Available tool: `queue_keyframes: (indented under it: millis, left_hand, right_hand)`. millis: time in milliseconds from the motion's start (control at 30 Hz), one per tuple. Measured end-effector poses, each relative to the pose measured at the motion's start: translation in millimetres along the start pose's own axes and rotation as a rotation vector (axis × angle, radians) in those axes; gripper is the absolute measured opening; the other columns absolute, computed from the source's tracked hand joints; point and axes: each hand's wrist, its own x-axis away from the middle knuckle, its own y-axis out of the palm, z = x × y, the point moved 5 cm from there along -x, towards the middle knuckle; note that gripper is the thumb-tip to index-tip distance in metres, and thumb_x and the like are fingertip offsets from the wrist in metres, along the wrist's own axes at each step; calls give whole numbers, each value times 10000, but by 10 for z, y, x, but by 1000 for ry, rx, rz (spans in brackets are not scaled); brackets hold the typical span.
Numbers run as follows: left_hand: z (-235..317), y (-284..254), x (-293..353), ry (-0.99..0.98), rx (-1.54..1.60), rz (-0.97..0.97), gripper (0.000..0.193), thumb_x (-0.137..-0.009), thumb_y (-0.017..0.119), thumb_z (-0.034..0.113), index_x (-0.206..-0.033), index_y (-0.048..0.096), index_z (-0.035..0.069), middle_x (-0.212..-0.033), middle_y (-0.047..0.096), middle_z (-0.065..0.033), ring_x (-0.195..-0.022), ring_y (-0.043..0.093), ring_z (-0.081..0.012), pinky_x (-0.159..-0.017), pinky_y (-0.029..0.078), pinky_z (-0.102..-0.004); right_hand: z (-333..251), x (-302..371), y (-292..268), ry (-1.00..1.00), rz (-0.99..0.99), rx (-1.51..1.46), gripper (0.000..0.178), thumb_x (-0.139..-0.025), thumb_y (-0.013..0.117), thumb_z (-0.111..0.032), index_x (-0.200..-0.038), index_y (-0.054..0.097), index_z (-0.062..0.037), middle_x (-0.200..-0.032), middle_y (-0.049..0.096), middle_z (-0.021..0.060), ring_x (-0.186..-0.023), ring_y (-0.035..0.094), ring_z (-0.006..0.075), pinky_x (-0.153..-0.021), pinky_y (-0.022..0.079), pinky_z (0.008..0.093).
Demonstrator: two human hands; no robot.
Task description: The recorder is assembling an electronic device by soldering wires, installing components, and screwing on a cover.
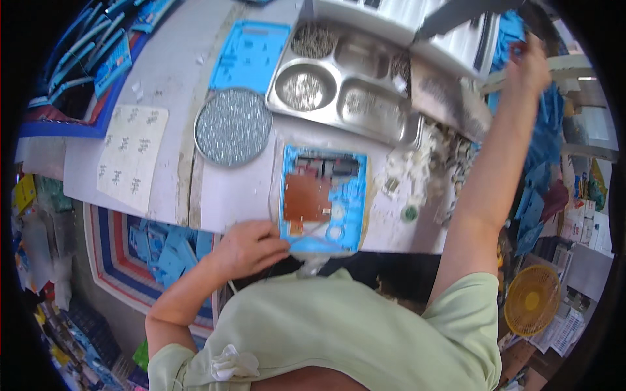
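A blue plastic casing (355, 202) lies open-side up at the table's front edge. Inside it sit a brown circuit board (306, 197) and dark parts (329, 166) along the far side. My left hand (251, 251) is at the casing's near left corner, its bent fingers closed on the edge. Stretched far to the right, my right hand (533, 68) is up beside a heap of blue pieces (544, 140). Its fingers are bent round something small, dark and reddish that blur keeps me from making out.
Beyond the casing stand a round tray of small metal pins (233, 127) and a steel compartment tray (332, 117) of small hardware. Loose white parts (417, 173) lie right of the casing. A flat blue panel (251, 55) and a white sheet (134, 153) are farther left. A grey bar (463, 14) overhangs the back right.
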Motion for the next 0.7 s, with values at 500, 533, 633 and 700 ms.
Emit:
queue_keyframes:
  millis: [500,533,633,700]
  left_hand:
    - [8,30,-12,-22,14,9,278,-730,864,70,-977,738,85,-861,606,-70,-727,631,-257,-605,506,-368]
    - [8,26,-21,-33,14,14,258,-742,854,74,-971,737,85,-863,608,-69,-729,636,-260,-605,510,-374]
    - [0,41,-38,-16,2,26,260,-735,859,79,-965,738,87,-861,611,-70,-728,636,-259,-603,510,-375]
    - [3,53,-29,-15,-6,17,262,-732,862,85,-964,738,90,-858,613,-68,-727,636,-261,-604,511,-376]
  right_hand:
    - [-472,4543,-22,-428,-1313,649,221,-746,803,-130,-942,700,-137,-1021,668,-20,-1036,552,266,-937,424,457]
    - [-475,4550,-41,-451,-1320,649,231,-737,809,-143,-939,697,-136,-1035,665,-24,-1039,552,264,-936,423,465]
    - [-511,4581,-48,-433,-1304,652,249,-716,827,-177,-924,695,-137,-1033,660,-27,-1043,552,260,-941,419,486]
    - [-539,4623,-44,-422,-1286,663,256,-705,837,-191,-912,696,-138,-1023,657,-27,-1045,551,258,-948,415,494]
